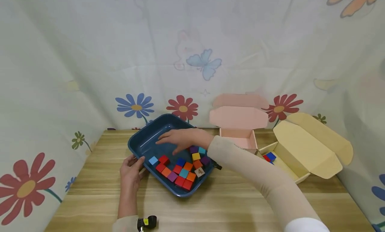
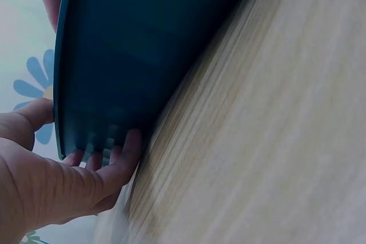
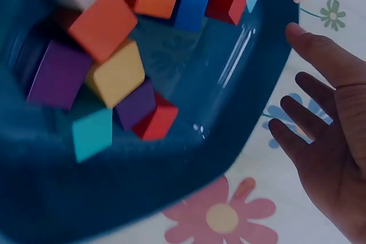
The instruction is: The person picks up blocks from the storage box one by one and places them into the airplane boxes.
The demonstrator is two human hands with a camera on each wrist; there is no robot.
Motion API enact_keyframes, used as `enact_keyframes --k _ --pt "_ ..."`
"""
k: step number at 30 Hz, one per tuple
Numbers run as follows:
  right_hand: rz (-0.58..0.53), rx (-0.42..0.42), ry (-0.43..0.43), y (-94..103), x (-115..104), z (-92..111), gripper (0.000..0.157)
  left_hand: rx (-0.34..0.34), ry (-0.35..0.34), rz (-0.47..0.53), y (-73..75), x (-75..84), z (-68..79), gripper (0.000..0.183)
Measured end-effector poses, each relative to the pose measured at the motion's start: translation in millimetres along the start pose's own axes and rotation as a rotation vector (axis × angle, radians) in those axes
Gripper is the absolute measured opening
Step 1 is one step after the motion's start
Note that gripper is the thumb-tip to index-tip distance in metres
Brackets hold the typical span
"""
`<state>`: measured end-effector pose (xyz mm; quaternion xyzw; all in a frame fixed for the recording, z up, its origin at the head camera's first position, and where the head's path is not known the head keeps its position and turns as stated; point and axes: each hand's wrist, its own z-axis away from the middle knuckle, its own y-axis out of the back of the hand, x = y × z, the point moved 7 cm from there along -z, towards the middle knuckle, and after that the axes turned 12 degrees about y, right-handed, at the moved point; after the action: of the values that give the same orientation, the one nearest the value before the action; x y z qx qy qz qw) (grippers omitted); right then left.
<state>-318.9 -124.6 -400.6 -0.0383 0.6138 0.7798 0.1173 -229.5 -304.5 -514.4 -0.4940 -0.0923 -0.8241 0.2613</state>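
A dark blue tray (image 1: 150, 133) holds several coloured cubes, mostly gathered along its near and right sides. My left hand (image 1: 131, 171) grips the tray's left edge. In the left wrist view, the thumb of the left hand (image 2: 63, 181) is at the rim and its fingers reach below, against the outside of the tray (image 2: 114, 55). Over the tray's inside, my right hand (image 1: 183, 138) is spread, holding nothing. Nearest it lie a red cube (image 1: 163, 159) and a blue cube (image 1: 181, 162). The right wrist view shows this hand (image 3: 331, 107) with fingers apart, beside purple (image 3: 59, 76) and yellow (image 3: 117, 74) cubes.
To the right stands a pink box (image 1: 252, 140) with its lid up. Beside it, an opened yellow box (image 1: 302, 177) contains blue (image 1: 271, 156) and red cubes. The wooden table (image 1: 234, 205) reaches a flower-print curtain (image 1: 90, 58) at the back.
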Motion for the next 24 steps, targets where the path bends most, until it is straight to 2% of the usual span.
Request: enact_keyframes --k 6,13,24 --pt "-0.042 -0.045 -0.025 -10.8 4 -27 0.072 0.004 0.006 -0.003 1.4 2.0 -0.2 0.071" --pt "-0.162 -0.088 -0.026 -24.7 12 -47 0.047 0.006 0.007 -0.008 0.8 0.2 -1.0 0.071" --pt "-0.232 -0.109 -0.04 -39.6 9 -61 0.036 0.011 0.015 -0.007 -0.2 0.0 -2.2 0.07"
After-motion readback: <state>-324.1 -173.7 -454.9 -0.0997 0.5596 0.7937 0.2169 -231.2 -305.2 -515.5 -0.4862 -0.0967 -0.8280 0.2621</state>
